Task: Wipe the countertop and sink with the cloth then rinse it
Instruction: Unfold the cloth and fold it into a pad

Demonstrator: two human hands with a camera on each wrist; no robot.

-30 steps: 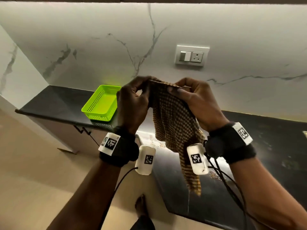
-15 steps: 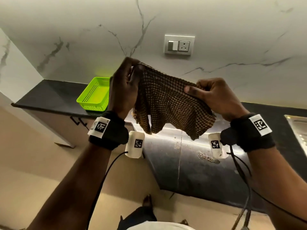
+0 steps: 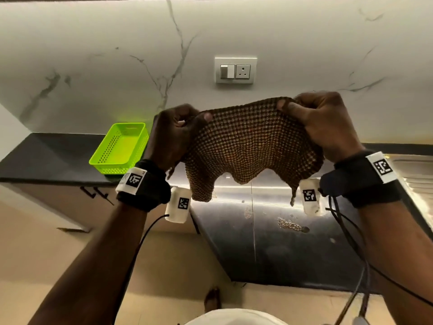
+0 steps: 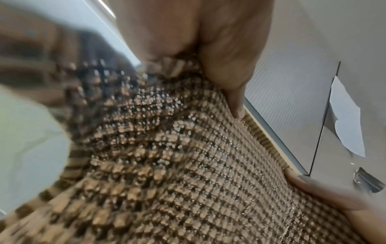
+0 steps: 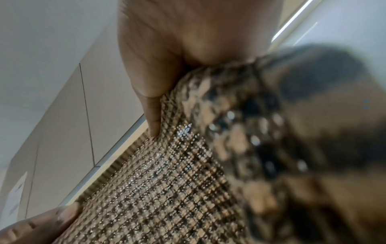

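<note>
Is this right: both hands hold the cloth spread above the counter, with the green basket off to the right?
Not quite. In the head view the basket sits to the left. Both the left hand and right hand do hold the cloth spread above the counter.

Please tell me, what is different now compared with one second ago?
The left hand and right hand have moved apart, spreading the cloth from a hanging bunch into a wide sheet. Neither grip was released: both still pinch its top edge. The green basket stays on the countertop.
</note>
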